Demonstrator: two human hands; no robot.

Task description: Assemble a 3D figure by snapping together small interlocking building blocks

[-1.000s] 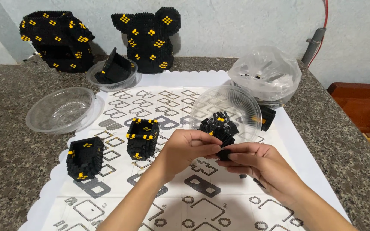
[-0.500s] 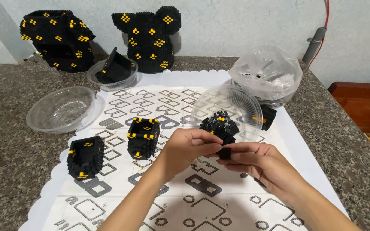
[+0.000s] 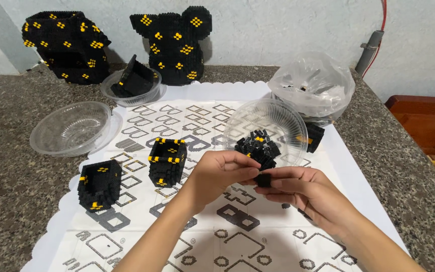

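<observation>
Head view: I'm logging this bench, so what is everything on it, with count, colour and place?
Large brick models: two, black with yellow dots, by the back wall.
Small brick cubes: two, black and yellow, left of centre on the sheet.
Brick piece: one, black and yellow, held in front of the tilted bowl.
Clear bowls: three; one left, one at back holding a black part, one tilted at centre.
Plastic bag: one, clear, back right.
Printed sheet: one, white, under the work.
Counter: one, speckled grey.
Hands: left hand and right hand, both on the brick piece.
</observation>
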